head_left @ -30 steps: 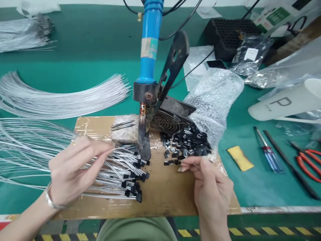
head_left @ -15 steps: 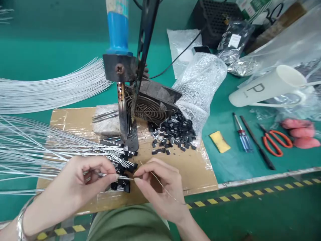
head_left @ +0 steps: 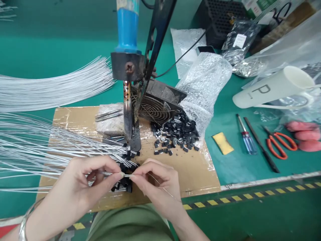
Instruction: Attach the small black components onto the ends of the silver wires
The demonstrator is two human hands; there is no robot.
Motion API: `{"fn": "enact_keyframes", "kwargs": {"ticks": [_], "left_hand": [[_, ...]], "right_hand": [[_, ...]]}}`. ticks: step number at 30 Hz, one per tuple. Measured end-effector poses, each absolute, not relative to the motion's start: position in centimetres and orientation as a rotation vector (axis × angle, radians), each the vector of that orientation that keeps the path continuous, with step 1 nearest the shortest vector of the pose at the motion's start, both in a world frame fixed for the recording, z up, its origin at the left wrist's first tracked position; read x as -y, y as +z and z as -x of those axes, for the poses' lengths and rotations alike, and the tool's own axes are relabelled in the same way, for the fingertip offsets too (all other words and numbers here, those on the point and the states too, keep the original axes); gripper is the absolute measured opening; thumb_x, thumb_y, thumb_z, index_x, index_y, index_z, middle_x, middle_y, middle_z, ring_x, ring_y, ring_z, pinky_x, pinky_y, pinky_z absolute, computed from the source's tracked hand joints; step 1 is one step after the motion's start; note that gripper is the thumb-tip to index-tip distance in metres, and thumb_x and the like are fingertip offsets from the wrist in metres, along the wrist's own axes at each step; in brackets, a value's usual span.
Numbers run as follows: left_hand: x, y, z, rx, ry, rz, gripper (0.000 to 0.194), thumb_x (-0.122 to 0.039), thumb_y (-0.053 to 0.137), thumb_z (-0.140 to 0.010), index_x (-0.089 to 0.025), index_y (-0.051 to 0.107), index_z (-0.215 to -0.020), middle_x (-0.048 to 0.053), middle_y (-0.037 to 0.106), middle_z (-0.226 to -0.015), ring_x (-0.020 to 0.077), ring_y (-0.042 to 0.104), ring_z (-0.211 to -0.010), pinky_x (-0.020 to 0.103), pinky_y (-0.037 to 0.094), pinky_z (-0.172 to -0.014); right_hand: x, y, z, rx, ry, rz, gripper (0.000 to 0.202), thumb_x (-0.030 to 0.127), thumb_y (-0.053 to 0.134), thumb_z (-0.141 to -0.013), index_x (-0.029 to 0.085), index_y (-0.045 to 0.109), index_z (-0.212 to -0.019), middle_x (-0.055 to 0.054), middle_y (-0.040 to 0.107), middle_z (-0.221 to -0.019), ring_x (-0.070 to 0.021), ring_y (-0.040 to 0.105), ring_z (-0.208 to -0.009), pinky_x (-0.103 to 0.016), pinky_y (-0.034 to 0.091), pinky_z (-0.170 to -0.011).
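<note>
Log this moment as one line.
left hand: pinching pale wire; right hand: pinching at same wire, thin strand across palm; black connectors: piled on cardboard

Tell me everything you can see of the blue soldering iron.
The soldering iron stands nearly upright, tip end down, over the cardboard. Its smooth blue handle looks like plastic and bears a pale, worn label; its top is out of frame. A black clamp with a rusty-looking screw grips it, joined to a slanted black bracket. Below is a coppery perforated sleeve, then a darkened metal shaft. Neither the left hand nor the right hand touches it.
</note>
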State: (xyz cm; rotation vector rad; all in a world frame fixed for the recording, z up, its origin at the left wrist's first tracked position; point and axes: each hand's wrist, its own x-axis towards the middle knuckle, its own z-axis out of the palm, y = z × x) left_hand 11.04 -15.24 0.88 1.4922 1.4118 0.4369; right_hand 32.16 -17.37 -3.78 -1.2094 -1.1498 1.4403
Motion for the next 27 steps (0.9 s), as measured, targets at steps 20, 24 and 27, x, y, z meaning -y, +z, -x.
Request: {"fn": "enact_keyframes", "kwargs": {"ticks": [20,24,27], "left_hand": [[14.8,1.3,-13.0,-1.397,0.563,-1.421,0.026,-0.042,0.069,-0.093,-0.026,0.079,-0.076,0.0,0.074,-0.067,0.0151,0.061,-0.057,0.022,0.045,-0.049],[15.0,1.1,-13.0,-1.448,0.497,-1.426,0.027,-0.045,0.068,-0.093,-0.026,0.078,-0.076,-0.001,0.072,-0.065,0.0131,0.052,-0.051,0.022,0.037,-0.045],[15.4,0.5,-12.8,-1.498,0.508,-1.397,0.028,-0.049,0.069,-0.093,-0.025,0.078,-0.079,0.0,0.072,-0.066,0.0123,0.049,-0.05,0.023,0.035,-0.045]], "right_hand": [[17.3,-4.4,-31.5,1.111,1.357,1.225,0.022,0.033,0.083,-0.092,0.02,0.079,-0.075,0.001,0.063,-0.064,-0.0122,0.051,-0.055,-0.026,0.042,-0.052],[17.3,-4.4,-31.5,1.093,1.389,1.212,0.019,0.03,0.083,-0.093,0.02,0.08,-0.077,0.002,0.062,-0.066,-0.0112,0.053,-0.055,-0.025,0.042,-0.052],[17.3,-4.4,-31.6,1.005,1.443,1.195,0.027,0.037,0.072,-0.102,0.02,0.084,-0.085,0.0,0.064,-0.07,-0.0112,0.057,-0.054,-0.024,0.047,-0.05]]}}
